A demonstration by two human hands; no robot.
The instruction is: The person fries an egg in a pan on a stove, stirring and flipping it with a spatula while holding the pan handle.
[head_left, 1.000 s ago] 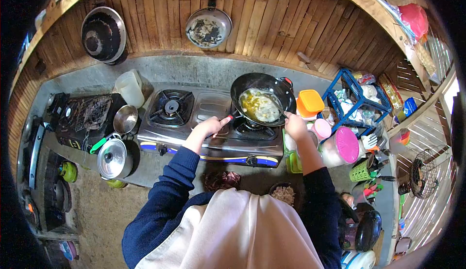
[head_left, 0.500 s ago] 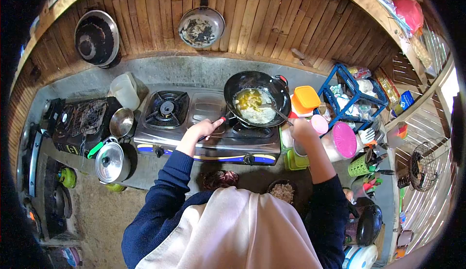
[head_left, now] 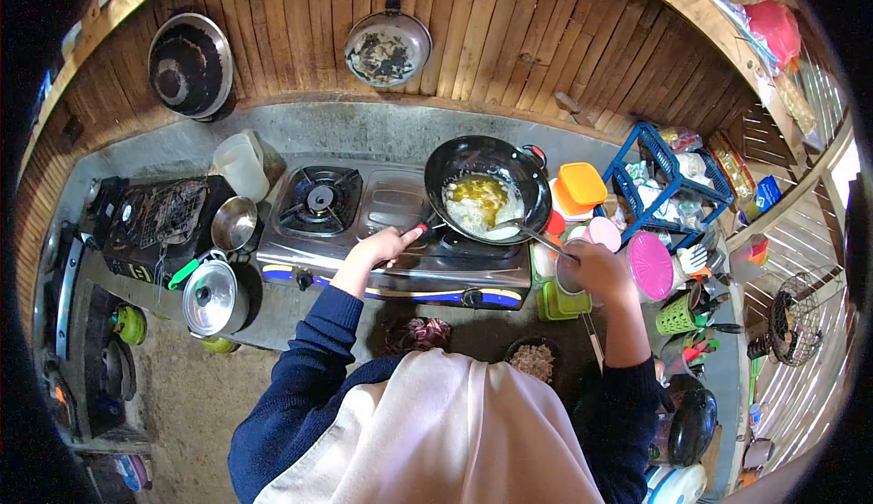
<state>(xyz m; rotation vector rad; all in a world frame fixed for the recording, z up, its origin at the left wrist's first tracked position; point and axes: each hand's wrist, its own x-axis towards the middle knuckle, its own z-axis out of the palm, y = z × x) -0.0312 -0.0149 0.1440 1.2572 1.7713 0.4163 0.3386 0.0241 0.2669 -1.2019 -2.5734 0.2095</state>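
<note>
A black wok (head_left: 455, 154) sits on the right burner of the stove, tilted slightly toward me. Inside it, a yellow and white, egg-like mixture (head_left: 482, 202) lies in the bottom, frothy at the edges. My left hand (head_left: 386, 247) is closed around the wok's handle, whose red part shows near my fingers. With my right hand (head_left: 600, 272) I grip a spatula (head_left: 546, 240); its blade touches the mixture's right edge, and the long handle runs out below my fist. Green and pink-lidded containers stand just beside and under my right hand.
The stove (head_left: 391, 284) has a bare left burner (head_left: 318, 199). A lidded pot (head_left: 209, 299) stands to the left. Right of the wok are an orange container (head_left: 582, 186), a pink lid (head_left: 650, 266) and a blue rack (head_left: 668, 176). A bowl of brownish food (head_left: 532, 360) is near my body.
My right hand has drawn right and down with the spatula, whose blade has moved to the mixture's lower right. The yellow part has spread toward the centre. My left hand keeps its grip.
</note>
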